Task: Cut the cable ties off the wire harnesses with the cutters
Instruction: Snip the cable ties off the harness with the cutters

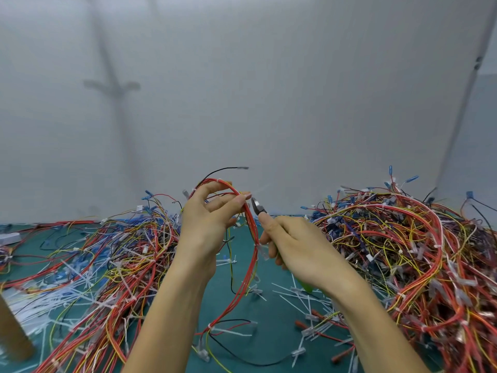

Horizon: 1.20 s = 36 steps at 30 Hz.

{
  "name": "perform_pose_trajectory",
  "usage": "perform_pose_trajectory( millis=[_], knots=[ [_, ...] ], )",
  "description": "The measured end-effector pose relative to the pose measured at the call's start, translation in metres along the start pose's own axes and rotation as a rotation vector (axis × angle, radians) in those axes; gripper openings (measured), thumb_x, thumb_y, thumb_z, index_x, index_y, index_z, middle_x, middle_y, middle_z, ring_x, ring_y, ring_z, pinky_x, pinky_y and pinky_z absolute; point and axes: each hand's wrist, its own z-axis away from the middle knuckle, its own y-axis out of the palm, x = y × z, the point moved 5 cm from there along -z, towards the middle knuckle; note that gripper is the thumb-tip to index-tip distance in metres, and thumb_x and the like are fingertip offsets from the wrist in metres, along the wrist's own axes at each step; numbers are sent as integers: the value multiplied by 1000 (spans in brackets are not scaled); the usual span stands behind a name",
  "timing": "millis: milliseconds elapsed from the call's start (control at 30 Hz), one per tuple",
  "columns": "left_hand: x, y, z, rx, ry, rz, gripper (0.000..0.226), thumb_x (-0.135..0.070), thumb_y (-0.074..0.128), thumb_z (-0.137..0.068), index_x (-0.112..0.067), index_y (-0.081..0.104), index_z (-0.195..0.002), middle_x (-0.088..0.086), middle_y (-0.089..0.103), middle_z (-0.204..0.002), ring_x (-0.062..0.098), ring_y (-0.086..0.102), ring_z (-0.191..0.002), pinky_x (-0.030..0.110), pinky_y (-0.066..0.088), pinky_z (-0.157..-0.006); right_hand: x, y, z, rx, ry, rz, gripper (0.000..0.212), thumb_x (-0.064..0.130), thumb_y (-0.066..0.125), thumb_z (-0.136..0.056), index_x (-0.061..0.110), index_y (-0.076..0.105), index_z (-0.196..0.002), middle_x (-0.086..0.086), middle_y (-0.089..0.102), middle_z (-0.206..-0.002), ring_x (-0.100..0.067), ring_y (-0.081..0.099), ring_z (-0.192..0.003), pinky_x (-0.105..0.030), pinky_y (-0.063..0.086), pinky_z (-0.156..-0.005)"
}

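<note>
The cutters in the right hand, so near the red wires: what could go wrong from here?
1. The cutters in the right hand sit right beside the red harness, so the blades might nick a wire's insulation.
2. The left hand pinches the harness with its fingertips close to the blades, so a slip could nip one.

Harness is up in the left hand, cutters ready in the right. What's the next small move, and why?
Probably the right hand should lower the cutters to the white cable tie on the red harness the left hand holds; their tips sit beside bare wire just above it.
</note>
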Motion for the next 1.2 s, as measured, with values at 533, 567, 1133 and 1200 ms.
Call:
perform_pose_trajectory(
  millis=[533, 567, 1133, 1200],
  knots=[
    [-1, 0, 1, 22, 10, -41, 29, -10, 71, -86, -15, 61, -113, -2, 77, -89, 7, 71, -83, 22, 53, -73, -1, 5, -2, -7, 4, 21, 72, 65, 33, -92, 1, 65, -86, -3, 68, -67, -2, 61, -55, -49, 55, -76],
    [-1, 0, 1, 22, 11, -42, 29, -11, 71, -86, -16, 61, -112, -2, 77, -88, 7, 72, -83, 21, 53, -73, -1, 5, -1, -18, -2, 22, 72, 65, 34, -93, 0, 65, -86, -4, 68, -67, -8, 63, -58, -49, 55, -76],
    [-4, -2, 0, 60, 8, -78, 31, -12, 71, -86, -15, 59, -115, -3, 77, -90, 8, 73, -84, 20, 50, -72, 7, 4, 2, -104, -41, 48, 69, 61, 36, -96, 0, 64, -77, -13, 65, -66, -33, 63, -67, -51, 55, -70],
    [-2, -2, 0, 62, 3, -74, 31, -12, 70, -86, -15, 59, -115, -2, 77, -90, 8, 73, -83, 20, 49, -70, 8, 4, 3, -112, -42, 54, 70, 60, 36, -96, -1, 63, -77, -19, 64, -69, -36, 62, -68, -52, 54, -70]
  ],
)
